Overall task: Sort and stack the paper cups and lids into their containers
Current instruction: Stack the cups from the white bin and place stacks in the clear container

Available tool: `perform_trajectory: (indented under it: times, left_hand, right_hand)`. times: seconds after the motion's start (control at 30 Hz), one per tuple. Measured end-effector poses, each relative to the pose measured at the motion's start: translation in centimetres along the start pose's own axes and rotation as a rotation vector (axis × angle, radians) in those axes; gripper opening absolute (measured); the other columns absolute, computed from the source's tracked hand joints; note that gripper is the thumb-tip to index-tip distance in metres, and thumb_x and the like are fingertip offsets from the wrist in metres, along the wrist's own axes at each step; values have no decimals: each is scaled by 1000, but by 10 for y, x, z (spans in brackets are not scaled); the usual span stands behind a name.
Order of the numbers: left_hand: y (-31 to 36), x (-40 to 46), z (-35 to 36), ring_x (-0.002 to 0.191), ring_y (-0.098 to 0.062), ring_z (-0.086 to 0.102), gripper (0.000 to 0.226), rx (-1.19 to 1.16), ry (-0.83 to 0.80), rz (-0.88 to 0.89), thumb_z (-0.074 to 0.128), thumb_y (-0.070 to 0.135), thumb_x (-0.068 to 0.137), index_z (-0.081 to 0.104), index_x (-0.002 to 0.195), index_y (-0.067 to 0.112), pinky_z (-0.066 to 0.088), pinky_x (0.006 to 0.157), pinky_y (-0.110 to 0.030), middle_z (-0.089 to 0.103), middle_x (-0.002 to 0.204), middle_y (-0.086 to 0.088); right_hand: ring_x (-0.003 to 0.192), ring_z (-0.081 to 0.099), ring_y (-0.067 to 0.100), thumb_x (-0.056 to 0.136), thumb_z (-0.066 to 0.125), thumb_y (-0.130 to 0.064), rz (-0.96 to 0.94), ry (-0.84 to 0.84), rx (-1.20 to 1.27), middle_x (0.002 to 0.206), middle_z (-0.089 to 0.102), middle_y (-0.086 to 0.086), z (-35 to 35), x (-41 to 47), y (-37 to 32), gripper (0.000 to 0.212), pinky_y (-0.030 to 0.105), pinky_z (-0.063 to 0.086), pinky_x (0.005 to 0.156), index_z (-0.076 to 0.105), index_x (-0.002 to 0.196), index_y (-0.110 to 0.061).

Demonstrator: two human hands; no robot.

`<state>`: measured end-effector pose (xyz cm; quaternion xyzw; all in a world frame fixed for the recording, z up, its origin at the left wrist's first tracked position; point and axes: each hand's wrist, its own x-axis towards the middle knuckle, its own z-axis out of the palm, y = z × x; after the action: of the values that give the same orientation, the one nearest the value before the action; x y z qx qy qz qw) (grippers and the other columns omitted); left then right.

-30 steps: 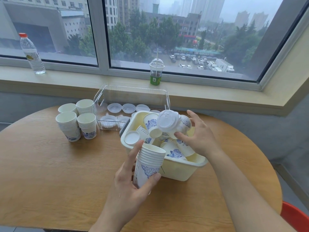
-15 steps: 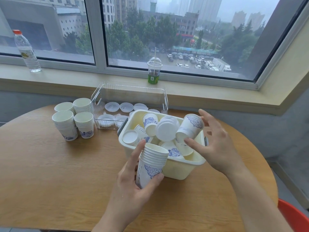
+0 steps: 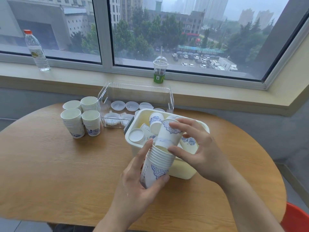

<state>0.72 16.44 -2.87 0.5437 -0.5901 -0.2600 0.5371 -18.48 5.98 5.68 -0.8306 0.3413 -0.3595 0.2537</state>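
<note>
Right hand (image 3: 200, 148) is pinching a single paper cup (image 3: 169, 134) between thumb and fingers, seating its base into the nested stack (image 3: 156, 166). Left hand (image 3: 142, 186) is gripping that stack, held tilted just in front of the cream bin (image 3: 184, 169). Risk: cup is entering skewed, so it's likely jamming or crushing a rim; squeezing harder is going to dent the paper wall.
</note>
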Motion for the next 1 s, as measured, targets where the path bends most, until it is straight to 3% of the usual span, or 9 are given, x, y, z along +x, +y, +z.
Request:
perform_trajectory:
  times: [0.13,0.33,0.53,0.73,1.0]
  left_hand:
    - [-3,-1,-5,126,-22,65,93,-11,4,-6,85,44,83,32,159,53,61,92,-53,62,145,8]
    - [-2,-1,-7,100,-20,72,92,14,35,-3,87,40,83,34,156,58,64,76,-39,70,127,7]
    - [-1,1,-9,106,-18,71,90,-29,53,-17,85,50,84,32,157,57,65,76,-41,67,128,14]
    - [4,3,-11,102,-17,71,97,-43,80,-8,85,50,81,27,158,59,62,70,-30,67,124,15]
    - [8,3,-11,109,-8,70,99,-46,88,24,84,40,80,26,158,58,59,70,-17,66,132,7]
  right_hand:
    - [139,50,11,95,70,-36,-4,-26,38,142,57,-16,8,-1,-1,43,19,44,104,67,137,-32]
    - [142,47,8,97,66,-38,5,-59,52,141,57,-20,14,-4,-9,40,27,40,115,67,137,-33]
    - [140,48,6,96,67,-39,22,-88,62,140,58,-20,19,-9,-16,39,22,39,113,68,135,-37]
    - [139,51,11,99,69,-29,-12,-60,109,139,61,-17,19,-9,-21,33,19,40,109,69,132,-32]
    - [139,52,11,101,64,-36,57,-74,116,139,62,-23,25,-12,-14,36,25,46,103,66,136,-34]
